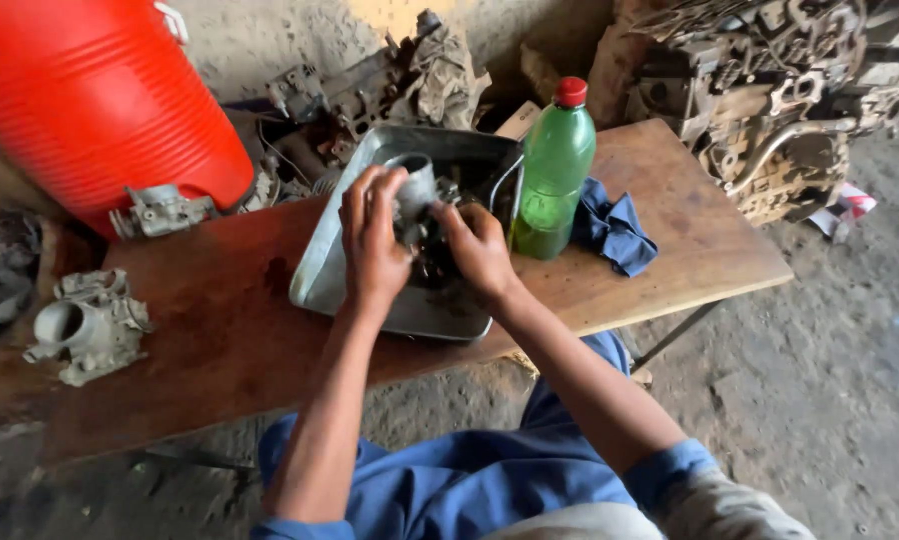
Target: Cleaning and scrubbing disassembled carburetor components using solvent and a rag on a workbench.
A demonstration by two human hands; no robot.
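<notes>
Gripping a grimy grey metal carburettor from both sides, left hand and right hand close firmly (fingers wrapped) over the rectangular steel tray on the brown wooden bench.

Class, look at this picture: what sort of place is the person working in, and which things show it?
Probably a rough motor repair workshop. Both hands grip a grimy metal engine part over a metal tray, a similar part lies on the wooden bench, and engine scrap is piled behind.
</notes>
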